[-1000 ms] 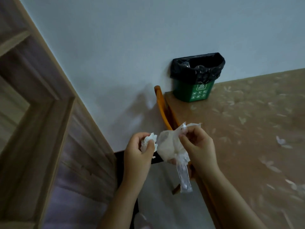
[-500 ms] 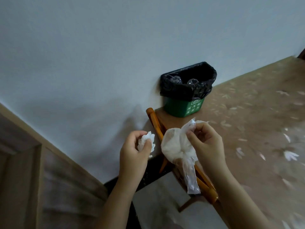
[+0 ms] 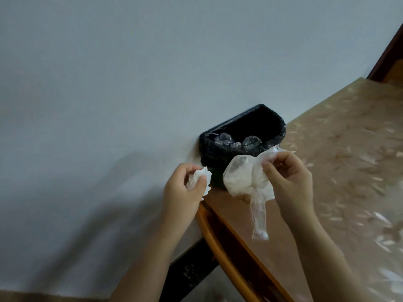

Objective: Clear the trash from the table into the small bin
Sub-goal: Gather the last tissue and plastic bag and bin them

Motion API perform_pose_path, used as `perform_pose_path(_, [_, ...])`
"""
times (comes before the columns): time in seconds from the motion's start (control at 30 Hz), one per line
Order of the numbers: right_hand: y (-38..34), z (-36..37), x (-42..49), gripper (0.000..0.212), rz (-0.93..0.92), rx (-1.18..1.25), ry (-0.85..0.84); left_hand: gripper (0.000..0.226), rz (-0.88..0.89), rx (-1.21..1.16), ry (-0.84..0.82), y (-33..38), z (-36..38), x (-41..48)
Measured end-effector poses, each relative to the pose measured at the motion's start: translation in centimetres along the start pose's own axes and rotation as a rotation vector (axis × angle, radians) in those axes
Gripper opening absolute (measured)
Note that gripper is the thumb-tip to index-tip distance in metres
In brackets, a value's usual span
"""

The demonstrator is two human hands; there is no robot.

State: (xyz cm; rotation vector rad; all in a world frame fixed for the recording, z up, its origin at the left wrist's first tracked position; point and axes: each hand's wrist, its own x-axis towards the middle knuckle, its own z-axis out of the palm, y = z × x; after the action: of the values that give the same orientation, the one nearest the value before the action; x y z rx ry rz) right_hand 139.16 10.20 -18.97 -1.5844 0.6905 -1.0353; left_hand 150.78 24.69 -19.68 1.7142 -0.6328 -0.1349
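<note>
Before the bin point(image 3: 239, 129), two hands (tissue point(image 3: 199, 178), plastic bag point(image 3: 246, 177)).

Crumpled tissue point(image 3: 199, 178); translucent plastic bag point(image 3: 246, 178); black-lined bin point(image 3: 242, 136) behind

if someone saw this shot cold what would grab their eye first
Two bare hands in the middle of the view: the right hand pinches a clear plastic bag with something white bunched inside, its tail dangling, while the left hand grips a crumpled white tissue. Just behind them, a small bin with a black liner stands on the table against the pale wall, clear plastic already inside.
</note>
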Motion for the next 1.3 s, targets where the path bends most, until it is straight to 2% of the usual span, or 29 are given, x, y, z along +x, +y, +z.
perform_pose_path(0.3, [-0.9, -0.9, 10.0, 0.012, -0.1, -0.069, 0.159, 0.021, 0.047, -0.002, -0.15, -0.2, 3.6, 7.3])
perform_pose_path(0.4, [-1.3, -0.6, 12.8, 0.019, -0.141, -0.054, 0.197, 0.02, 0.048, -0.023, -0.172, -0.5, 4.1, 9.0])
perform_pose_path(0.77, [0.8, 2.7, 19.4, 0.02, -0.116, -0.204, 0.271, 0.016, 0.034, -0.075, -0.224, -1.3, 4.8, 13.9])
perform_pose_path(0.97, [3.4, 2.7, 19.7, 0.003, -0.047, -0.361, 0.186, 0.016, 0.056, -0.075, -0.26, -1.2, 5.5, 15.1])
perform_pose_path(1.07, [4.7, 2.0, 18.5, 0.01, -0.035, -0.414, 0.137, 0.014, 0.059, -0.073, -0.267, -1.0, 6.4, 15.7])
perform_pose_path(1.3, [6.0, 0.5, 14.7, 0.014, -0.061, -0.468, 0.155, 0.009, 0.043, 0.016, -0.301, -2.0, 9.2, 16.4])
